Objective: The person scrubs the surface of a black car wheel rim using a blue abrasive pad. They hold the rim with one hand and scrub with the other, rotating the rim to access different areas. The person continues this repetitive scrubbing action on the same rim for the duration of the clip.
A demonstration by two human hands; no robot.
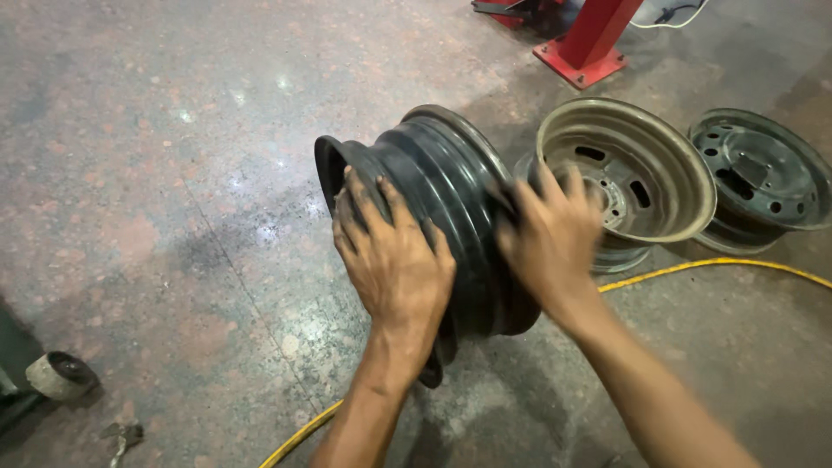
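Black steel, dull and scuffed, makes up the wheel rim (442,186) that stands on its edge on the speckled stone floor (147,173), its barrel turned sideways to the camera. The left hand (392,260) lies flat on the near side of the barrel, fingers (368,204) spread and reaching up over the near flange, palm pressed to the metal. The right hand (550,238) is blurred; its fingers are loosely spread and laid against the rim's far flange, though whether they grip it cannot be told. The rim sits between the two palms, directly under both sets of fingertips.

Just beyond the right fingers a grey, dusty rim (628,169) lies with its open face tilted toward the camera, and past that one, further to the right, lies a darker grey rim (763,173). A yellow hose (719,264) runs over the floor below the right wrist and comes out again below the left forearm. Well beyond the fingertips stands a red post foot (582,59). Far to the left of the left hand, near the frame's edge, lies a small grey cylinder (61,374).
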